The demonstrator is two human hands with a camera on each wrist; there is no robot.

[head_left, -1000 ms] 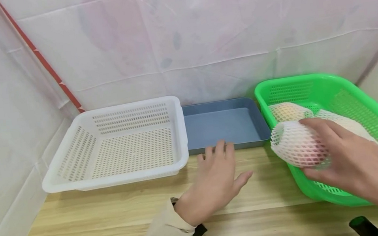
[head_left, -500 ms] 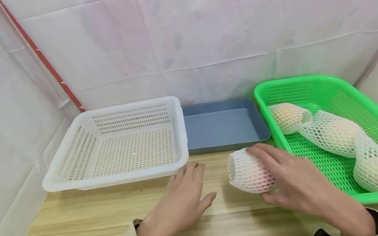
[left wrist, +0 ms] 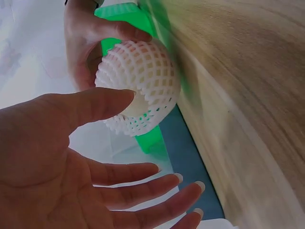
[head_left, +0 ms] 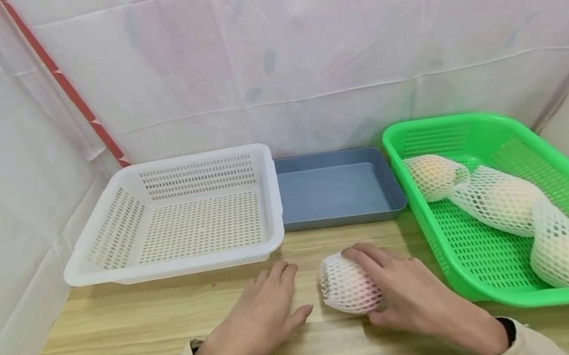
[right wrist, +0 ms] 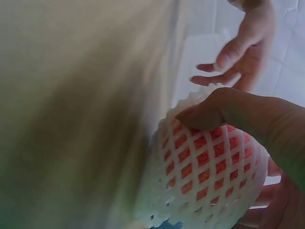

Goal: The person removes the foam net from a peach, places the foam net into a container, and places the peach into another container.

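In the head view my right hand (head_left: pixel 412 289) grips a round fruit (head_left: pixel 348 286) wrapped in a white foam net, low over the wooden table. The right wrist view shows red skin through the mesh of this netted fruit (right wrist: pixel 209 162), with my thumb (right wrist: pixel 205 114) pressed on its side. The sleeve's open end faces my left hand (head_left: pixel 257 319), which lies to the left with fingers extended and holds nothing. From the left wrist, my thumb (left wrist: pixel 109 102) overlaps the net's opening, and the fingers (left wrist: pixel 157 191) are spread below it.
A white perforated basket (head_left: pixel 177 266) stands at the back left. Beside it is a shallow blue-grey tray (head_left: pixel 344 220). To the right, a green basket (head_left: pixel 460 262) holds several netted fruits (head_left: pixel 508 199). A fabric-covered wall (head_left: pixel 300 49) rises behind.
My right hand has carried the netted fruit out over the green basket's left side, leftward and down to the table front. My left hand has drawn back leftward and nearer.
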